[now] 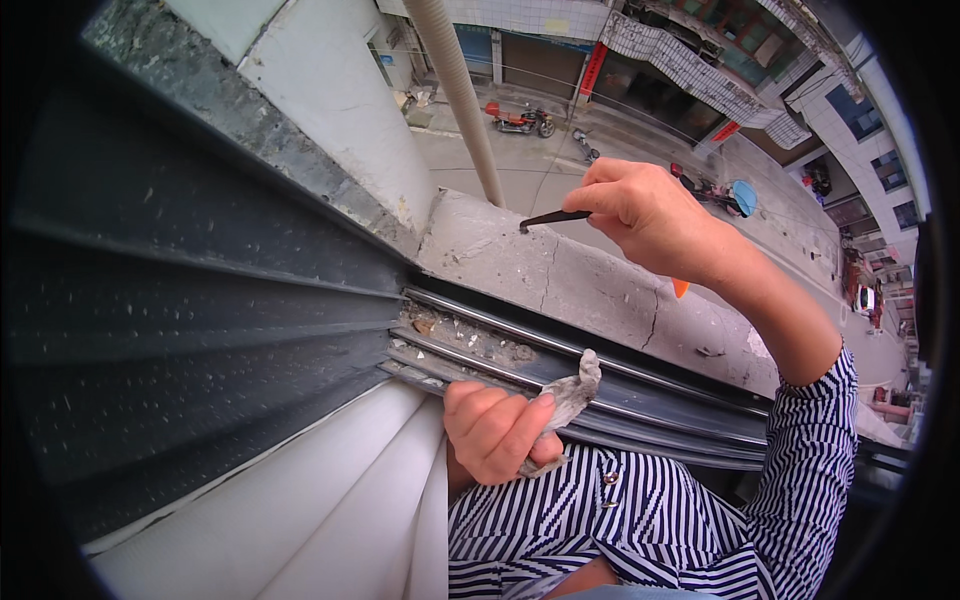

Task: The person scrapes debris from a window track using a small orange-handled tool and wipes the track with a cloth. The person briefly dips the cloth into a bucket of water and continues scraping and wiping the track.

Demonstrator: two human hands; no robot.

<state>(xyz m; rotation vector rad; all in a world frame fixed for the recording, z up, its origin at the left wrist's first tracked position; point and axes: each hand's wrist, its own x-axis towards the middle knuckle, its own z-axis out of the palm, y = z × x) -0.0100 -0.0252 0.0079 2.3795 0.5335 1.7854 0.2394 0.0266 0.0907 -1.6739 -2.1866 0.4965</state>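
Over the cracked concrete ledge (592, 281), my right hand (645, 217) grips a slim dark tool (555, 218). A small dark clump shows at the tool's tip, by the ledge's outer part; whether it touches the ledge I cannot tell. An orange piece (680, 288) pokes out below the same hand, perhaps the tool's other end. My left hand (499, 435) is closed around a crumpled, soiled grey-white cloth or tissue (571, 394) above the sliding-window track (637, 405). Grit, pale chips and a brown fragment (422, 326) lie between the track's metal rails at its left end.
Dark, dust-specked window frame profiles (202, 300) fill the left side. A white curtain (315, 502) hangs at lower left. Beyond the ledge is a drop to a street with a red motorcycle (521, 120). A beige corrugated pipe (461, 97) runs down outside, near a white wall (337, 105).
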